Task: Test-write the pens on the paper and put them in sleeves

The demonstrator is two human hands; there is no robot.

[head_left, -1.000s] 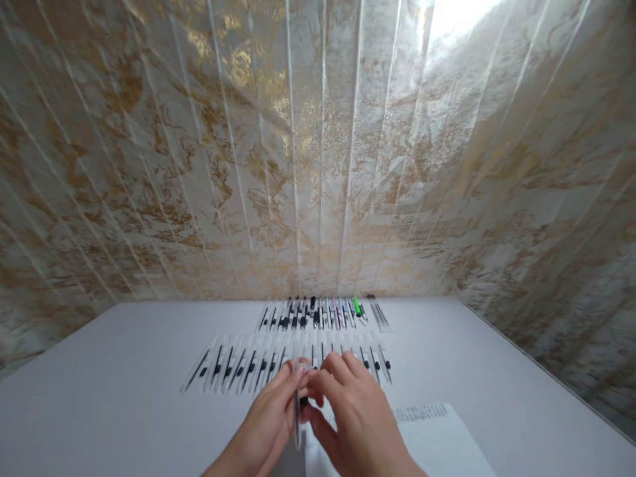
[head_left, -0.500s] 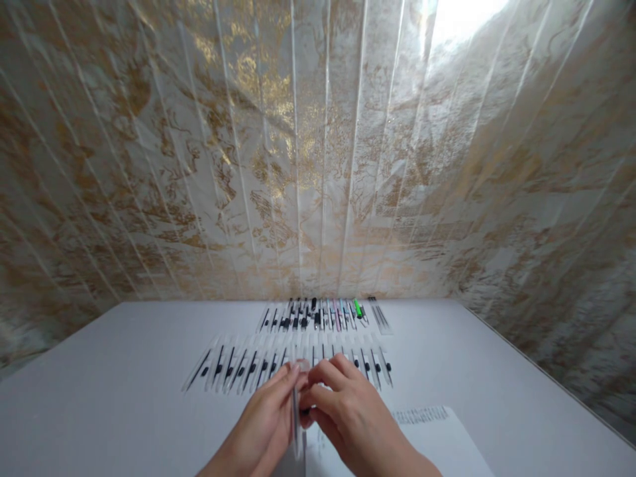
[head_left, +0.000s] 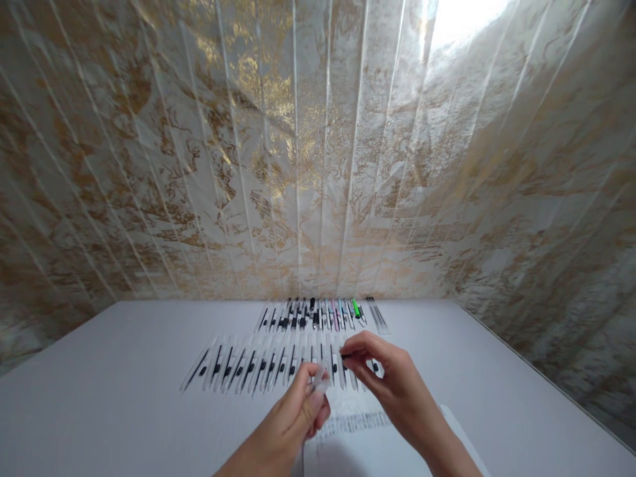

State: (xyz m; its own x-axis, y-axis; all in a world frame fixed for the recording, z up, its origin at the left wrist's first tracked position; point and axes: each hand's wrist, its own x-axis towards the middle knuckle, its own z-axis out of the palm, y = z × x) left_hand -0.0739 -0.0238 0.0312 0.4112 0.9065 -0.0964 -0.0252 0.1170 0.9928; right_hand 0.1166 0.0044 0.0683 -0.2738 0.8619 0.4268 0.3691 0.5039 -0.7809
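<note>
My left hand (head_left: 298, 409) is closed on a translucent plastic piece (head_left: 319, 379), held upright above the front edge of the near row. To its right, my right hand (head_left: 385, 364) pinches a small black piece (head_left: 345, 357) between thumb and fingertips. The two hands are apart. Beyond and beneath them, a row of clear pen parts with dark refills and black caps (head_left: 251, 366) lies across the white table; my right hand hides some at the right end. Below the hands is an open notebook (head_left: 368, 454) with lines of writing near its top.
Farther back on the table (head_left: 99, 371) lies a second row of pens, with a pink pen (head_left: 334, 319) and a green marker (head_left: 356, 308). Several thin refills (head_left: 380, 316) lie at that row's right end. A patterned gold and silver sheet (head_left: 278, 165) rises behind.
My hands have separated. My right hand has moved right and up with the black piece, while my left hand has shifted slightly right with the plastic piece. More notebook writing shows.
</note>
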